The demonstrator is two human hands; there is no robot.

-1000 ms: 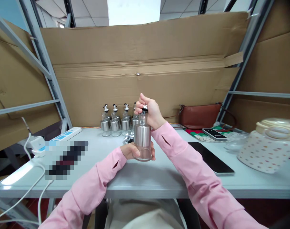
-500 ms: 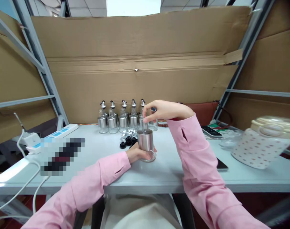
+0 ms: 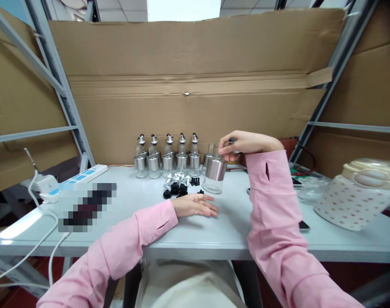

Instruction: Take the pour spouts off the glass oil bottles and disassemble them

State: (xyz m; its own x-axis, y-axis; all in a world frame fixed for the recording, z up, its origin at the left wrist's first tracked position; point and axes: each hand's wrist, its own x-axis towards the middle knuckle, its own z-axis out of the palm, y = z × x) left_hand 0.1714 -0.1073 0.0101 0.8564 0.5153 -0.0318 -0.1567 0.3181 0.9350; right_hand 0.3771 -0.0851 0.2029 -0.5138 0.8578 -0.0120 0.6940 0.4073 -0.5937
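Observation:
My right hand (image 3: pixel 241 143) grips the neck of a glass bottle with a metal sleeve (image 3: pixel 216 170), which leans slightly at the right end of the bottle rows. Palm down and fingers apart, my left hand (image 3: pixel 196 205) holds nothing just above the table. Beyond it sit several black caps (image 3: pixel 178 189), small dark pieces (image 3: pixel 195 181) and clear plastic parts (image 3: pixel 176 179). Several sleeved bottles (image 3: pixel 167 162) stand in rows behind these, some topped with metal-and-black pour spouts (image 3: pixel 182 138).
On the left of the table (image 3: pixel 118 248) are a power strip (image 3: pixel 90 172), white cables and a pixelated dark object (image 3: pixel 89 207). A dotted container (image 3: pixel 349 196) and clear plastic bags (image 3: pixel 312 188) stand right. Cardboard (image 3: pixel 195 55) walls the back.
The bottle has moved right and away from me in my right hand. My left hand has let go of it and opened. The view has shifted slightly.

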